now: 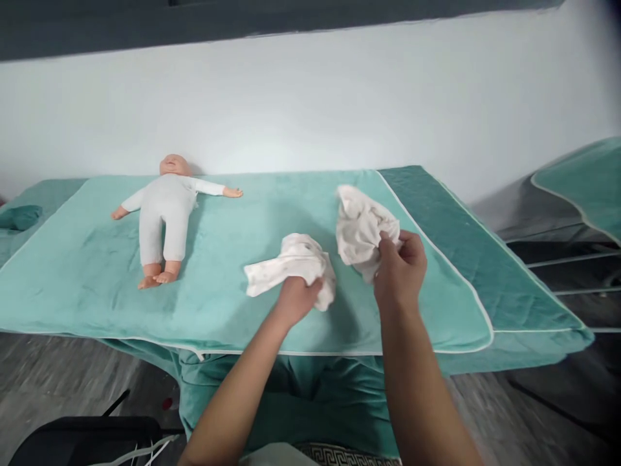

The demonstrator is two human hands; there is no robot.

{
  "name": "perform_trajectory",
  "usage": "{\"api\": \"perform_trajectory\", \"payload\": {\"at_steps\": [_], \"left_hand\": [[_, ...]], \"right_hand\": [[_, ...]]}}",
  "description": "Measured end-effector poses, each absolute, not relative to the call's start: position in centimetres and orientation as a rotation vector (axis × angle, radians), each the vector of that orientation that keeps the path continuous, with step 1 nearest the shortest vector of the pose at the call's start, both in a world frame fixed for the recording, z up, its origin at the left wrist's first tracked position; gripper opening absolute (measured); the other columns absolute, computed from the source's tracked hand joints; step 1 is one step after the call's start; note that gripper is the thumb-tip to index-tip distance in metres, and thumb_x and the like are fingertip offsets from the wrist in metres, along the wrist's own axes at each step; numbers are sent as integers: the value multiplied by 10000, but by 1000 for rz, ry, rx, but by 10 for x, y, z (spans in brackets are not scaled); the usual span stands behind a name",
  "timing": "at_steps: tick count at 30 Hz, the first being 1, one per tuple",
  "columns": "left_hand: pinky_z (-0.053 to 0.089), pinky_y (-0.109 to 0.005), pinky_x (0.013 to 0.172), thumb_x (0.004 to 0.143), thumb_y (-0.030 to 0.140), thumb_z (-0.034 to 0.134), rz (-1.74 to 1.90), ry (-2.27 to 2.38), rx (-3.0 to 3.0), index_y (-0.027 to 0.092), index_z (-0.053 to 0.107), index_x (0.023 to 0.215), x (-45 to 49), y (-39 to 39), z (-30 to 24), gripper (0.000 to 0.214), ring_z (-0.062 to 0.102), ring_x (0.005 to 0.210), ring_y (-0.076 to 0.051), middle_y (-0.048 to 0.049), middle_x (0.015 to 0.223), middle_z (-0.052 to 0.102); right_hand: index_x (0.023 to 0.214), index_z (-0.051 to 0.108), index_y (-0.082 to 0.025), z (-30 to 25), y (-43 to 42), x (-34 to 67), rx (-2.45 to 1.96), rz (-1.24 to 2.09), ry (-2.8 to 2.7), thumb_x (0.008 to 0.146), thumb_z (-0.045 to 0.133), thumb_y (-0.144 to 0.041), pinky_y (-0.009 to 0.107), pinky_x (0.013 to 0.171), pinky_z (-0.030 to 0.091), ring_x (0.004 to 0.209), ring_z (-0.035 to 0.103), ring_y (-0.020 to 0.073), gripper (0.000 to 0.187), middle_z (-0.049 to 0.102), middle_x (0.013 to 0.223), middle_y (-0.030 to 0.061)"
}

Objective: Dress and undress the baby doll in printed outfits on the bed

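Note:
My left hand (pixel 299 299) is closed on a white baby garment (pixel 301 255) with faint specks, and a sleeve or leg of it sticks out to the left. A second bunched white baby garment (pixel 361 226) hangs from my right hand (pixel 400 262), its fingers pinched at the cloth's lower right edge. Both pieces are crumpled, so I cannot tell their exact cut. They are held apart from each other, just above the green cover (pixel 262 213). To the left, a baby doll (pixel 169 207) in a white long-sleeved suit lies on its back with arms spread and feet bare.
The bed's darker green quilted edge (pixel 460 246) shows at the right, beside a metal rack (pixel 577 260) and a draped green cloth (pixel 587 181). A white wall (pixel 310 110) stands behind. Below left are a black chair (pixel 87 440) and white cables (pixel 145 453).

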State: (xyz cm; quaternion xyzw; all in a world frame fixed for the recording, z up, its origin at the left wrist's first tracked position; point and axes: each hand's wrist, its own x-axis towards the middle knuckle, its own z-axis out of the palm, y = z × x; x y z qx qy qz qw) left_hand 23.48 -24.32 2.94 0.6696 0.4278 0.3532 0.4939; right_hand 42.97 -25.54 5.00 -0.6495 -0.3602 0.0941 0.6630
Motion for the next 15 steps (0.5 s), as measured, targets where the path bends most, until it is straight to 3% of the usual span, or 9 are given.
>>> {"api": "perform_trajectory", "payload": {"at_steps": [4, 7, 9, 11, 13, 15], "left_hand": [[544, -402, 985, 918, 402, 671, 560, 1055, 1752, 172, 744, 957, 239, -254, 45, 244, 710, 950, -283, -98, 917, 768], [549, -350, 837, 937, 439, 626, 444, 1084, 1741, 165, 718, 763, 208, -260, 53, 338, 684, 817, -249, -78, 769, 728], [552, -340, 859, 964, 425, 588, 488, 1031, 1732, 162, 745, 801, 181, -263, 53, 348, 690, 838, -232, -67, 825, 754], [556, -336, 938, 981, 438, 580, 607, 1003, 1659, 179, 784, 959, 155, -265, 49, 330, 714, 982, -234, -66, 1015, 792], [571, -329, 944, 963, 482, 615, 727, 1062, 1474, 186, 780, 1074, 135, -265, 42, 356, 731, 1062, -238, -81, 1123, 793], [592, -303, 868, 922, 523, 667, 836, 1141, 1266, 173, 758, 1122, 124, -265, 33, 414, 757, 1028, -230, -104, 1138, 791]], "right_hand": [[1123, 648, -206, 86, -244, 372, -1275, 265, -1241, 985, 621, -479, 305, 861, 530, 933, 639, 184, 308, 673, 1048, 47], [1306, 628, -231, 73, -242, 347, -1265, 380, -1690, 1028, 585, -452, 413, 1107, 489, 1265, 604, 256, 357, 649, 1344, 93], [1454, 545, -214, 49, -242, 344, -1441, 350, -1831, 986, 653, -471, 532, 1194, 408, 1421, 493, 334, 544, 550, 1512, 138], [1522, 485, -192, 25, -243, 346, -1666, 294, -1914, 913, 748, -477, 626, 1201, 354, 1476, 417, 400, 722, 477, 1585, 172], [1514, 499, -193, 10, -246, 350, -1822, 269, -1973, 870, 797, -451, 633, 1156, 385, 1455, 425, 419, 755, 485, 1577, 174], [1444, 565, -192, 7, -250, 353, -1907, 280, -1986, 874, 794, -410, 558, 1069, 464, 1356, 506, 398, 652, 567, 1487, 156]]}}
